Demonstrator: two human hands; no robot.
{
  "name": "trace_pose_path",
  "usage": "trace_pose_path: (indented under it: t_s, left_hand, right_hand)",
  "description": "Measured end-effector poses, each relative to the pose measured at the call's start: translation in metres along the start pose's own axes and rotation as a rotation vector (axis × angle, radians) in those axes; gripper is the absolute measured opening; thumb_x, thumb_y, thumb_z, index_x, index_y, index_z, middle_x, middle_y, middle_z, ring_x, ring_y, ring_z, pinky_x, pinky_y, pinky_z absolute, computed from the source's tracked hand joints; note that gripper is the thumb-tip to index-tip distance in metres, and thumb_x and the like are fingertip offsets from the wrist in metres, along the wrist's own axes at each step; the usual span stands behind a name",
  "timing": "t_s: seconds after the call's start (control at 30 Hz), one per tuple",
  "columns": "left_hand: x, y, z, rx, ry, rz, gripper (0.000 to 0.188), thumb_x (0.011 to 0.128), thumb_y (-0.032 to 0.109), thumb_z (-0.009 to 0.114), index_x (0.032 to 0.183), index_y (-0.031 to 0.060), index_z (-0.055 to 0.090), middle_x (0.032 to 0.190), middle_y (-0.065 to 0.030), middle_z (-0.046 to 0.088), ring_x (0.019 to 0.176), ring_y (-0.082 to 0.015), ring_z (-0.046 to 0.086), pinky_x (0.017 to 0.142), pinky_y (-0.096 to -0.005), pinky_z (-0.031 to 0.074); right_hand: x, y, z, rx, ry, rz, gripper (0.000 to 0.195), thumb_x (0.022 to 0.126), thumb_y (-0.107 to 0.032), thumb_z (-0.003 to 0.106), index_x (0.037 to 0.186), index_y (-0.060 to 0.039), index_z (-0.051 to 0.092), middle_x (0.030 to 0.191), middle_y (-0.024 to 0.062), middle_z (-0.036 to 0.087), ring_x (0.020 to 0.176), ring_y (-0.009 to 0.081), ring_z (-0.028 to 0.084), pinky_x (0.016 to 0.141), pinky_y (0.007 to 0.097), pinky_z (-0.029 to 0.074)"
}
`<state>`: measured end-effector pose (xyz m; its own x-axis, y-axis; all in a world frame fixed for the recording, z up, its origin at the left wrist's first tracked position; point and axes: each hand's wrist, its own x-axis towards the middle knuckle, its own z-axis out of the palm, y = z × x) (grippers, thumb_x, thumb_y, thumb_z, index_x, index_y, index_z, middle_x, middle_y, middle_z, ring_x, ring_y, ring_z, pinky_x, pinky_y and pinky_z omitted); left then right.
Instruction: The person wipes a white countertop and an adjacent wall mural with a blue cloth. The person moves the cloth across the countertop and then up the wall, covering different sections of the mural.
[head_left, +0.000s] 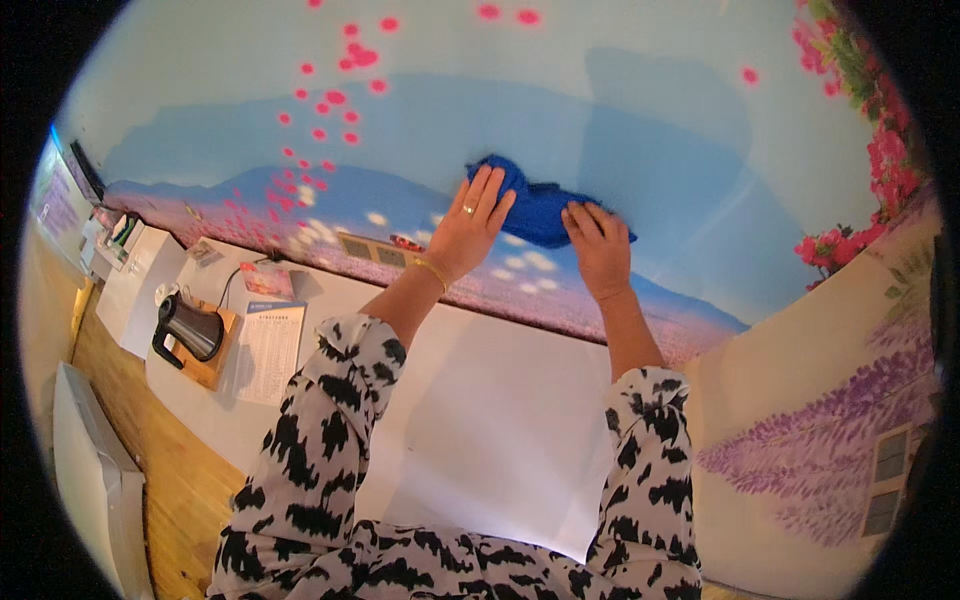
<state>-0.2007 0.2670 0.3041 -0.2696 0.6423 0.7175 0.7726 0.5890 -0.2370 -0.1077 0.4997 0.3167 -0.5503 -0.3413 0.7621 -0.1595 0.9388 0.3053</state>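
Both my hands press a bunched dark blue cloth (544, 214) against a painted wall mural (450, 120) of blue hills, a pale sky and pink petals. My left hand (474, 217), with a ring and a gold bracelet, lies over the cloth's left end, fingers pointing up. At the cloth's lower right end, my right hand (602, 247) bends its fingers over the fabric. Below my arms is a white tabletop (495, 405) that meets the wall.
On the left, an electric kettle (189, 330) stands on a wooden board (217, 367), beside a printed sheet (271, 349) and a red card (268, 281). Wall sockets (375, 251) sit low behind the table. A white bed-like piece (97, 487) stands at lower left on the wood floor (169, 465).
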Motion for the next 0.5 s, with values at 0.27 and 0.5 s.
trace_pose_path:
  t_s: [0.27,0.5]
  left_hand:
    - [0.013,-0.009,-0.026,-0.15,0.037,-0.161,0.063,0.084,0.02,0.067,0.14,0.0041,0.044,0.154,-0.0244,0.024,0.143,-0.0406,0.024,0.114,-0.0511,0.029]
    - [0.104,0.011,-0.074,-0.08,0.147,-0.071,0.066,0.082,0.026,0.071,0.141,0.0085,0.046,0.156,-0.0186,0.025,0.145,-0.0343,0.023,0.115,-0.054,0.023]
  right_hand:
    - [0.037,0.016,-0.035,-0.099,-0.049,-0.186,0.032,0.082,-0.016,0.059,0.112,-0.0093,0.066,0.126,-0.0017,0.056,0.117,0.0189,0.051,0.095,0.0397,0.045]
    - [0.084,0.089,-0.105,-0.27,0.084,-0.105,0.03,0.082,-0.016,0.058,0.11,-0.0115,0.068,0.128,0.0,0.057,0.123,0.0224,0.049,0.103,0.0439,0.039]
